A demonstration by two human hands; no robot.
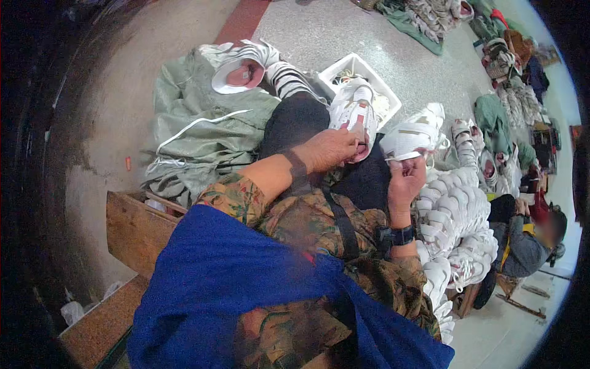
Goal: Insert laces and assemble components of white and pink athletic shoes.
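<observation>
A white sneaker with grey and reddish panels [355, 117] rests toe away over my knees. My left hand [329, 150] reaches across to its opening, fingers closed at the collar and tongue. What the fingertips pinch there is too small to make out. To the right, a second white sneaker with a tan stripe [415, 134] is held up by my right hand [407, 178]. My right fingers are curled in at its heel opening, and the fingertips are partly hidden by the shoe.
A white plastic bin [393, 101] stands beyond my knees. On the left a grey-green sack [196, 126] carries stacked shoes [243, 69]. A heap of white sneakers [452, 215] lies against my right side. Another person [525, 249] sits far right. A wooden box [138, 227] is at left.
</observation>
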